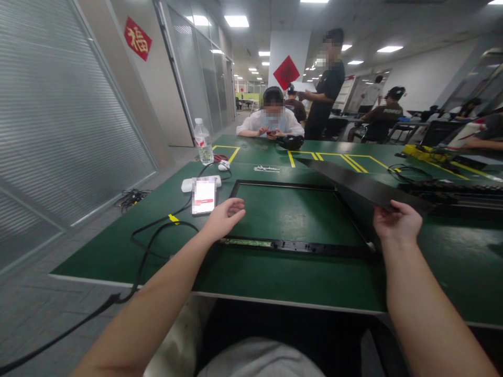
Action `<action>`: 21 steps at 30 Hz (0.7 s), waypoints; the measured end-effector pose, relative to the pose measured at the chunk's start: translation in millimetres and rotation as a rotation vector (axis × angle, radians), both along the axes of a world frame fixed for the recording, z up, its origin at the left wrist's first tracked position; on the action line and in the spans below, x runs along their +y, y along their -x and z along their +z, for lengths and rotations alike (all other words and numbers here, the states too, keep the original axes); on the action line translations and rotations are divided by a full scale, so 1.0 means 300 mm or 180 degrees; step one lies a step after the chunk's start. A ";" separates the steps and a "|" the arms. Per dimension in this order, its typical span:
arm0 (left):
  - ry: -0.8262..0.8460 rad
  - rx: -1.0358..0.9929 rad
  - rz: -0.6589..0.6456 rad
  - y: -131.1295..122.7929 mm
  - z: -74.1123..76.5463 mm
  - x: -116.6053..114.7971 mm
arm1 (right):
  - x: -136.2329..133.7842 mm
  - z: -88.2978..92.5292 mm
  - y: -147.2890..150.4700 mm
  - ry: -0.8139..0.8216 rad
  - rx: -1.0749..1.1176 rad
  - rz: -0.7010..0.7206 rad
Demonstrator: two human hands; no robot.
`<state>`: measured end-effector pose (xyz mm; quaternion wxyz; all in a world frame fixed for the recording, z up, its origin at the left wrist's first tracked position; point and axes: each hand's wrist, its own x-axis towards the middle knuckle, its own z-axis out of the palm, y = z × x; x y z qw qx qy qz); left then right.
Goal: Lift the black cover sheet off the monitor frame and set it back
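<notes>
A black rectangular frame (291,246) lies flat on the green table (275,275) in front of me. My left hand (223,217) hovers over the frame's left edge, fingers loosely curled, holding nothing. My right hand (396,220) grips the near edge of a thin black panel (361,184), which is lifted and tilted above the frame's right side. A strip of circuit board runs along the frame's near rail.
A phone (204,196) with a lit screen, a white power bank (188,184), a water bottle (203,141) and black cables (157,238) sit to the left. More black frames (451,193) lie at the right. A seated person (272,120) faces me across the table; others stand behind.
</notes>
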<state>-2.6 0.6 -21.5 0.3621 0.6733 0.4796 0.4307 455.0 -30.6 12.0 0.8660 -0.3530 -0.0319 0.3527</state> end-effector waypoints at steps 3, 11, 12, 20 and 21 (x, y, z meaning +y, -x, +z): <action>0.0433 -0.0750 0.0158 -0.005 0.013 -0.001 | -0.023 0.030 0.040 -0.0370 -0.0072 0.0140; 0.1306 -0.2579 0.0143 0.007 0.077 -0.009 | -0.039 0.030 0.043 -0.0231 0.0141 0.0531; 0.1326 -0.2702 0.0093 0.010 0.083 -0.009 | -0.040 0.031 0.046 -0.0132 0.0139 0.0564; 0.1432 -0.3054 -0.0107 0.045 0.105 -0.005 | -0.047 0.013 0.057 -0.0001 -0.0081 0.0972; 0.1472 -0.3078 -0.0124 0.047 0.107 -0.006 | -0.047 0.009 0.052 0.0031 -0.0113 0.1016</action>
